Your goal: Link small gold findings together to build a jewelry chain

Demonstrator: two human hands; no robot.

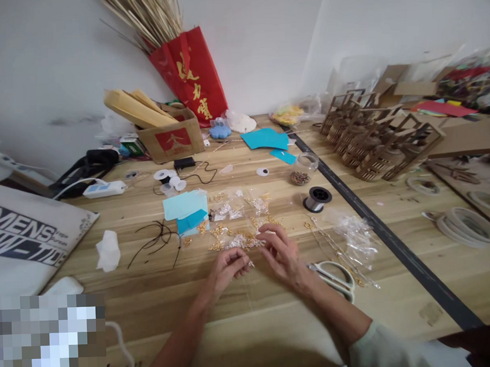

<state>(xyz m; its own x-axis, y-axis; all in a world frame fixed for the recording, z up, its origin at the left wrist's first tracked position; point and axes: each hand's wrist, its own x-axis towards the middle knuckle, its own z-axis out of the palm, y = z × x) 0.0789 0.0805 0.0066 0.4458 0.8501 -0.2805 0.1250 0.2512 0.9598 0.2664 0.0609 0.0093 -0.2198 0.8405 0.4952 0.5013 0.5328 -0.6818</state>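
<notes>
My left hand [229, 267] is closed in a pinch at the near side of the table, with a tiny pale, shiny piece [251, 264] at its fingertips; its exact kind is too small to make out. To its right, my right hand [282, 254] has its fingers apart, bent over the beads, and nothing shows between them. Just beyond both hands lie a small heap of clear beads [237, 241] and scattered gold beads [217, 231]. Small clear bags [230, 209] with silvery pieces sit behind these. Scissors [334, 276] lie beside my right forearm, partly hidden by it.
A wire spool [318, 198] and a glass jar of beads [303, 173] stand right of centre. Gold and silver chains [336, 250] lie near crumpled plastic bags [355, 238]. Black cords [156, 240] and blue sheets [185, 206] are at left. Small wooden baskets [372, 147] stand at back right.
</notes>
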